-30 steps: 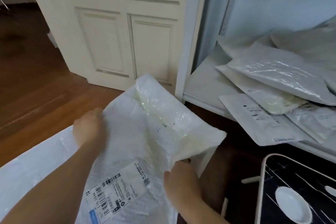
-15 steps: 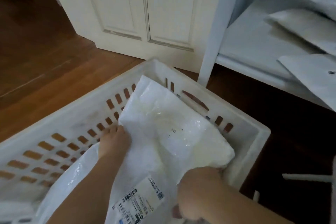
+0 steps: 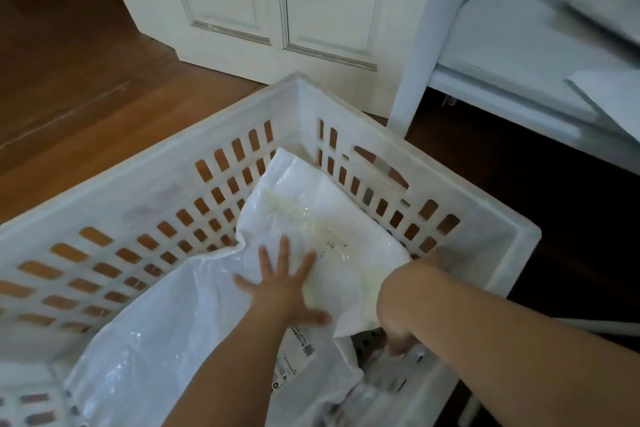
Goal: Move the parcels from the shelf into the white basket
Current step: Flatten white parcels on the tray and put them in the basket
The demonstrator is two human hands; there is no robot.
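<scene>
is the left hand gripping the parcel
No, the left hand lies flat with fingers spread on the parcel in the white basket.

both bare forearms come in from the bottom edge and reach forward and down into the white basket. left hand is flat with the fingers straight and spread wide, palm down, pressing on what lies in the middle of the basket. right forearm crosses in from the lower right, and the right hand is down by the basket's right wall, turned downward and a bit blurred, so i can't tell whether those fingers are curled on anything. the two hands are near each other, not touching.
</scene>
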